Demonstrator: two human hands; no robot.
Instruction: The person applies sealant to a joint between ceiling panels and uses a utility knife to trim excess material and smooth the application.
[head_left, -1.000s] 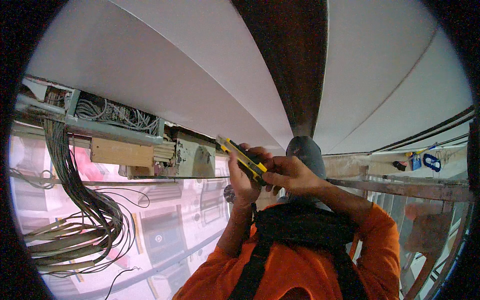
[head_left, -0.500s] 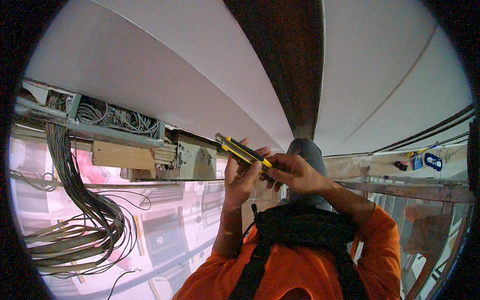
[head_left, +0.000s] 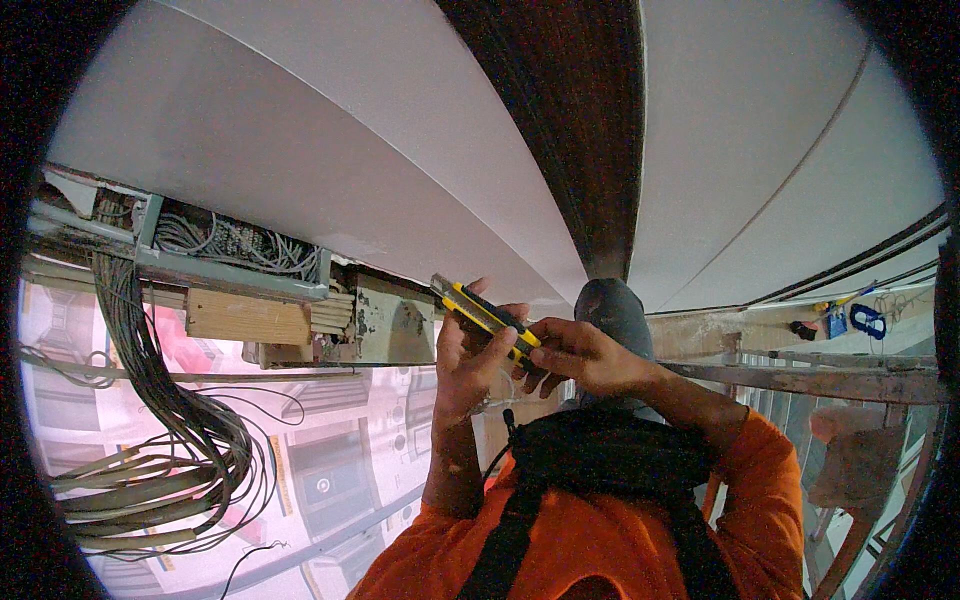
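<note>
A yellow and black utility knife [head_left: 487, 314] lies slantwise across my left hand [head_left: 470, 352], its metal front end pointing up and to the left. The left thumb presses on its body while the fingers wrap behind it. My right hand [head_left: 592, 356] pinches the rear, lower end of the knife with thumb and fingers. Some of the right fingertips are hidden behind the handle. Both hands are close together in front of a black bag [head_left: 610, 455] strapped over my orange top.
At left, a grey metal trough [head_left: 230, 272] full of wires sits above a wooden block [head_left: 248, 317]. A thick cable bundle [head_left: 150, 350] hangs from it into coils. Ahead are pale panels [head_left: 400, 130] and a dark strip [head_left: 570, 110]. Rightward runs a metal rail [head_left: 800, 378]; a blue tool [head_left: 867, 321] lies beyond.
The knife has shifted slightly down in view with my left hand. My right fingers stay at its rear end, their grip slightly changed.
</note>
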